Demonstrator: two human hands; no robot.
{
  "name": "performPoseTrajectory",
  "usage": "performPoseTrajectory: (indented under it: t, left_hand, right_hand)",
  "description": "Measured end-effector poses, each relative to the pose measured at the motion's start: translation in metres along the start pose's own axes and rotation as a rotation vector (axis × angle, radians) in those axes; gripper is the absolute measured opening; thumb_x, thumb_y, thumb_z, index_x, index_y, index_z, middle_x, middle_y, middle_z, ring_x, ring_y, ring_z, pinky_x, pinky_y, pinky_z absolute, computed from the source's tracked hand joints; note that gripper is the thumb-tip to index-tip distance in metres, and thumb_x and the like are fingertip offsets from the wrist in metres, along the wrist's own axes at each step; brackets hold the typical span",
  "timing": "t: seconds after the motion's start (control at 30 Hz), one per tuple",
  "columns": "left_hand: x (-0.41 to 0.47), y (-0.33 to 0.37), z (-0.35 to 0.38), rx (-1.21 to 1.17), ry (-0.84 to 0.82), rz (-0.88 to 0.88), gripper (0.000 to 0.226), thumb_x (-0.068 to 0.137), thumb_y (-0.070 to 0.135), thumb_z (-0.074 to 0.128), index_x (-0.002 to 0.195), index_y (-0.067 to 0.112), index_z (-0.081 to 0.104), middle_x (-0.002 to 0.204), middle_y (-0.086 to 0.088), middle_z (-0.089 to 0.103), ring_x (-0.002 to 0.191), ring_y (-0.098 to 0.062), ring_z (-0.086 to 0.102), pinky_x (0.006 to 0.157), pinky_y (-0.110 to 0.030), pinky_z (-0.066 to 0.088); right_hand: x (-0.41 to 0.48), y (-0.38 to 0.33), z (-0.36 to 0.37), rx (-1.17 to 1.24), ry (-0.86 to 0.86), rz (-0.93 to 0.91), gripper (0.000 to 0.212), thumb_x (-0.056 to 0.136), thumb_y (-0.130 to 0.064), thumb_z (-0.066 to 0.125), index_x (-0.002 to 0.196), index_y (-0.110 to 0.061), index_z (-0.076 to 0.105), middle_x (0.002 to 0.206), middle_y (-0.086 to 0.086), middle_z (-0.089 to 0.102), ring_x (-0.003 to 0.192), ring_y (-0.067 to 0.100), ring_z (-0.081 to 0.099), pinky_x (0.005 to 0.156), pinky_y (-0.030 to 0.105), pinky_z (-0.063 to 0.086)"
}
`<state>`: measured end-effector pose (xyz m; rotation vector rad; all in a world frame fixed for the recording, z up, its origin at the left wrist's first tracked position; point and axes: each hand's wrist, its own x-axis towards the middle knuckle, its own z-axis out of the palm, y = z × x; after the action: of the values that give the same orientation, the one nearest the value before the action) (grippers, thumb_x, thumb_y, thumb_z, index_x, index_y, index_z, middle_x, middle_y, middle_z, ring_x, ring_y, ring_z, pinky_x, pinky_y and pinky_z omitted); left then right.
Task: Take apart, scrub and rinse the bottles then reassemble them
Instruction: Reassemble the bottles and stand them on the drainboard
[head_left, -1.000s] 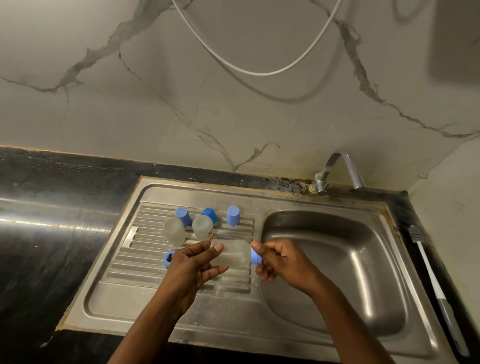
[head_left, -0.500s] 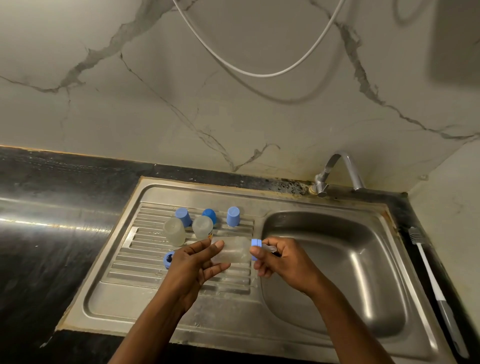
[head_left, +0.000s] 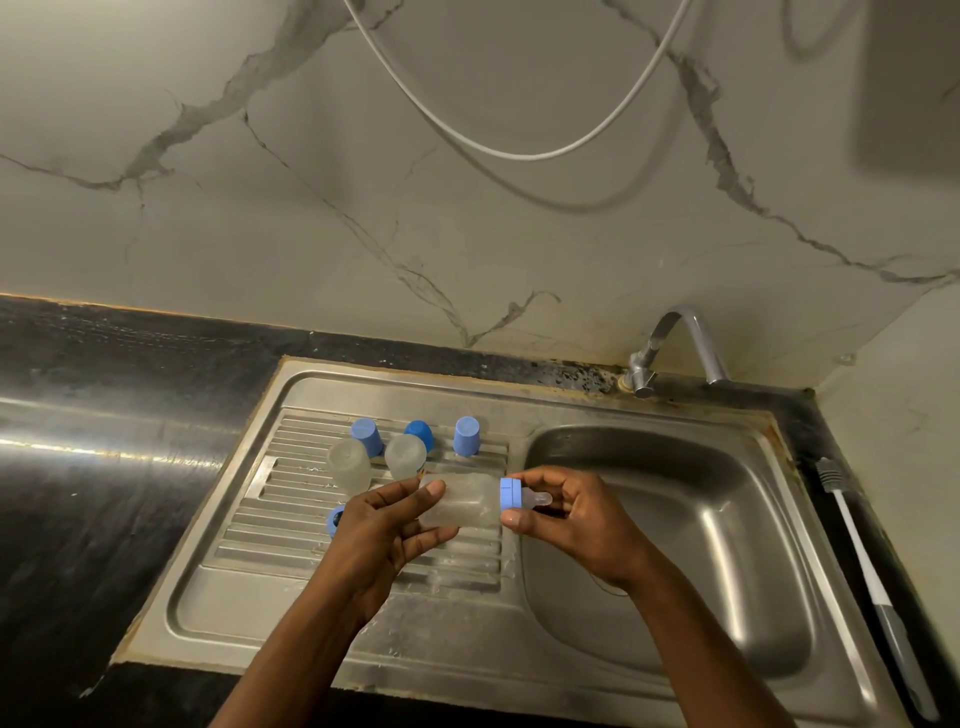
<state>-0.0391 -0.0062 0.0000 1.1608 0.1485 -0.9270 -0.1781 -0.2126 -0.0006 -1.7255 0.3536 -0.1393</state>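
I hold a clear baby bottle (head_left: 465, 503) on its side above the drainboard, its base gripped in my left hand (head_left: 387, 525). Its blue collar (head_left: 511, 493) and clear teat (head_left: 537, 499) point right. My right hand (head_left: 569, 512) curls around that end, thumb under the collar and fingers behind the teat. Two more clear bottles (head_left: 349, 464) (head_left: 405, 455) stand on the ribbed drainboard (head_left: 280, 525). Behind them stand three blue caps (head_left: 367, 435) (head_left: 420, 432) (head_left: 466, 435). A blue ring (head_left: 335, 521) peeks out left of my left hand.
The steel sink basin (head_left: 670, 540) lies to the right, with the tap (head_left: 670, 345) at its back. A white and grey bottle brush (head_left: 862, 571) lies along the right counter edge. Black counter (head_left: 104, 467) stretches left. A white hose (head_left: 519, 145) hangs on the marbled wall.
My right hand has shifted from covering the collar to holding it more loosely, so the blue collar and the teat now show. The bottle stays in my left hand.
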Motion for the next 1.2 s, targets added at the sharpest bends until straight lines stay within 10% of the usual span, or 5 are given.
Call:
performPoseTrajectory:
  t: [0.27,0.63,0.9,1.2]
  left_hand:
    - [-0.002,-0.001,-0.002,0.033,-0.012,-0.006,0.046,0.079,0.012,0.077,0.122,-0.003,0.071,0.116,-0.023,0.077,0.104,-0.041,0.077,0.081,-0.045,0.066]
    - [-0.001,-0.008,-0.007,-0.055,-0.028,0.011,0.044,0.086,0.012,0.075,0.128,-0.001,0.067,0.121,-0.023,0.076,0.11,-0.041,0.075,0.086,-0.042,0.066]
    - [-0.005,-0.011,-0.018,0.584,-0.167,0.153,0.056,0.082,0.008,0.089,0.132,0.025,0.07,0.123,0.002,0.077,0.115,-0.016,0.073,0.097,-0.04,0.062]
    - [0.002,-0.014,-0.026,0.573,-0.006,0.21,0.031,0.089,0.026,0.087,0.118,0.02,0.077,0.108,-0.002,0.081,0.101,-0.024,0.078,0.098,-0.057,0.059]
  right_hand:
    - [0.001,-0.003,-0.001,-0.044,-0.065,0.043,0.019,0.097,-0.035,0.076,0.098,-0.017,0.079,0.084,0.011,0.075,0.075,0.029,0.073,0.072,0.04,0.061]
    - [0.011,-0.006,0.001,0.024,-0.027,0.019,0.034,0.086,-0.022,0.088,0.117,-0.021,0.076,0.107,0.004,0.077,0.099,0.025,0.075,0.09,0.042,0.063]
    - [0.033,-0.008,-0.002,-0.088,-0.191,0.078,0.029,0.087,-0.033,0.087,0.11,-0.02,0.077,0.1,0.007,0.078,0.093,0.028,0.075,0.085,0.052,0.062]
    - [0.097,-0.004,-0.008,-0.334,-0.265,0.155,0.075,0.08,-0.011,0.089,0.144,-0.033,0.059,0.12,-0.005,0.071,0.101,0.014,0.071,0.092,0.034,0.062]
